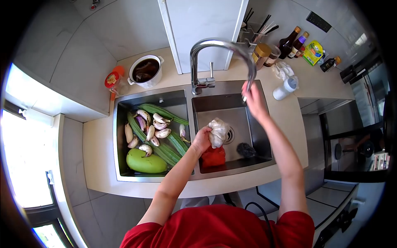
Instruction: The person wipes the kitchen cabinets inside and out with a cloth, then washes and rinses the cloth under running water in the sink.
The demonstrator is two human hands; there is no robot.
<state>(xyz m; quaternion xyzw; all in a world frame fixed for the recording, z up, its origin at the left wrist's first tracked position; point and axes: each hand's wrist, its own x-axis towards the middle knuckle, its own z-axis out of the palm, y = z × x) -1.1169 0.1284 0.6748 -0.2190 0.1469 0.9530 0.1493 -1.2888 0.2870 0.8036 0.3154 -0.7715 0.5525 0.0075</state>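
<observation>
Over the right sink basin point(256, 140), my left hand point(202, 139) grips a crumpled white cloth point(218, 131). My right hand point(255, 102) is raised to the end of the curved chrome faucet point(223, 42), its fingers closed around the spout head. Below the cloth lies something bright red and soft point(214, 158), partly hidden by my left hand. A dark scrubbing pad point(246, 150) rests on the basin floor near the drain point(230, 135). Whether water is running I cannot make out.
In the left basin point(117, 144) are several pale eggplants point(163, 133), long ridged gourds point(178, 142) and a large green gourd point(145, 161). A white pot point(135, 78) of dark liquid and a red-lidded jar point(118, 84) stand behind. To the right are bottles point(288, 43) and a white bottle point(284, 90).
</observation>
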